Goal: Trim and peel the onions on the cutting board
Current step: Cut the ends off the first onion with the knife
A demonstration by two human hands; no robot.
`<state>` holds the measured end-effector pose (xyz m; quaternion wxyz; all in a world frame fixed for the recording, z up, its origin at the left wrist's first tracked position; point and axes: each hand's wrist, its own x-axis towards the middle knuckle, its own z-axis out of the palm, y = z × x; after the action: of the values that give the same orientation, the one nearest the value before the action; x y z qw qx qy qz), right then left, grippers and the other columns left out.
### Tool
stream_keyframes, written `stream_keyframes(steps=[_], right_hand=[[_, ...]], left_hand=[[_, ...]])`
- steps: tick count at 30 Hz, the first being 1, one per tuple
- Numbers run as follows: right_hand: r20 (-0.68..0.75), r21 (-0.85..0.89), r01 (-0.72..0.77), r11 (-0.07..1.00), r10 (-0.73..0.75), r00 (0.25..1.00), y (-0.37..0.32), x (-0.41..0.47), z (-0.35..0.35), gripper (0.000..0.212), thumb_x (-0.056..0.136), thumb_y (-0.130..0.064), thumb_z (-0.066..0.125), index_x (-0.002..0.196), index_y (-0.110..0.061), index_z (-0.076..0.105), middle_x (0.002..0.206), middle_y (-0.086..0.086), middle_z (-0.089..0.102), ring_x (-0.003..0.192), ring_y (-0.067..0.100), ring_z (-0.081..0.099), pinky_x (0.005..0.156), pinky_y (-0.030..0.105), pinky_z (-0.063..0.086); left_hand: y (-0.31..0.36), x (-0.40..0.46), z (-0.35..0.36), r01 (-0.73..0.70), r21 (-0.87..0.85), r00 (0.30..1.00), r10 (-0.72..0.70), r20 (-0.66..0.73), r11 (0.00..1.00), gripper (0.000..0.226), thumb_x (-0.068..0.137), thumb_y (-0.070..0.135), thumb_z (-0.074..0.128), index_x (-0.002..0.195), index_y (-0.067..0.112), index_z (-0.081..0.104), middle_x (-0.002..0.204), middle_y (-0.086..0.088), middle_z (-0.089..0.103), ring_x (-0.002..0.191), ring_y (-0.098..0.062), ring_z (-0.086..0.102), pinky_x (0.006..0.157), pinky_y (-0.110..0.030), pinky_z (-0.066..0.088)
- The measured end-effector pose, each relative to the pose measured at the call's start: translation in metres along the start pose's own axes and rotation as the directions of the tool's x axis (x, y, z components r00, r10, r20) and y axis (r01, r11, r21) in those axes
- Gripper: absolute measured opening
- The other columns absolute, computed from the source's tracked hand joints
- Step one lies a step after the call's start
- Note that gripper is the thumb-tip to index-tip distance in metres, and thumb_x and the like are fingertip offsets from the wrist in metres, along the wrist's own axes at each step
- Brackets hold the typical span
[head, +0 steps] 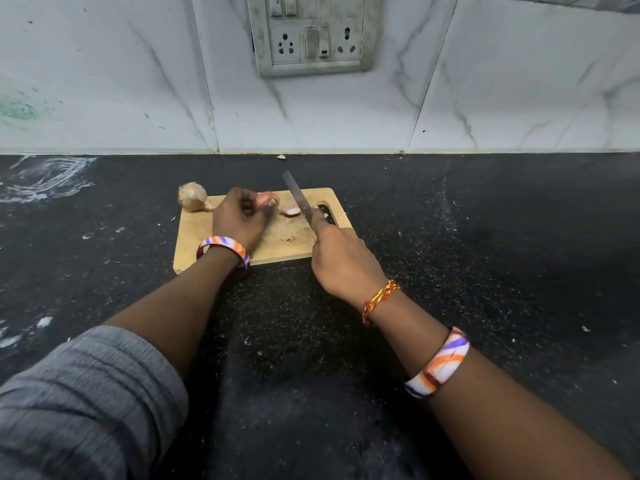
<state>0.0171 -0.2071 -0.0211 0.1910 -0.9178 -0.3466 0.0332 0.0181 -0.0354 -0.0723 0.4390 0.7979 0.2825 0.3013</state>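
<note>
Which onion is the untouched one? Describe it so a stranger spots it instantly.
Find the wooden cutting board on the black counter. At its far left corner sits a pale onion in papery skin, overhanging the edge. Unlike the pinkish onion gripped by the left hand, nothing touches it.

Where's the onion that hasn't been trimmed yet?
In the head view, the untrimmed onion sits at the cutting board's far-left corner, just left of the left hand.

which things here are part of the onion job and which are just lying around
In use: cutting board, onion under the left hand, unpeeled onion at the board's corner, knife in the right hand, cut-off piece.

Lying about: wall sockets, scraps on the counter.
</note>
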Motion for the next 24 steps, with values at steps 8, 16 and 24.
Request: stream_keyframes(steps=[8,16,24], right_hand=[[0.110,-0.035,-0.040,0.999,0.044,0.993,0.0016,-0.0001,0.0068,0.057,0.093,-0.008,0.036,0.146,-0.018,0.018,0.114,0.017,0.058,0.101,0.036,0.059,0.078,0.044,0.048],[0.052,0.100,-0.082,0.992,0.077,0.996,0.0011,-0.0022,0.0038,0.056,0.093,-0.009,0.037,0.145,-0.021,0.020,0.107,0.016,0.061,0.091,0.035,0.062,0.080,0.051,0.052],[0.030,0.200,-0.060,0.978,0.056,0.998,-0.0052,-0.0062,0.0061,0.056,0.094,-0.009,0.036,0.146,-0.022,0.020,0.102,0.017,0.063,0.087,0.035,0.062,0.074,0.046,0.052]], left_hand=[[0.0011,-0.0053,-0.0019,-0.146,0.029,0.989,0.146,0.014,0.989,0.028,0.092,0.017,0.047,0.118,0.016,0.059,0.123,-0.007,0.060,0.114,-0.023,0.053,0.095,-0.027,0.039],[-0.0010,-0.0027,-0.0055,-0.067,0.055,0.990,0.059,0.129,0.996,0.044,0.090,0.008,0.044,0.133,0.010,0.045,0.140,-0.009,0.046,0.130,-0.023,0.041,0.110,-0.032,0.029],[-0.0054,-0.0041,-0.0045,-0.079,-0.133,0.983,0.099,0.152,0.988,0.048,0.072,0.002,0.072,0.113,0.015,0.050,0.116,-0.006,0.059,0.108,-0.021,0.057,0.096,-0.032,0.048]])
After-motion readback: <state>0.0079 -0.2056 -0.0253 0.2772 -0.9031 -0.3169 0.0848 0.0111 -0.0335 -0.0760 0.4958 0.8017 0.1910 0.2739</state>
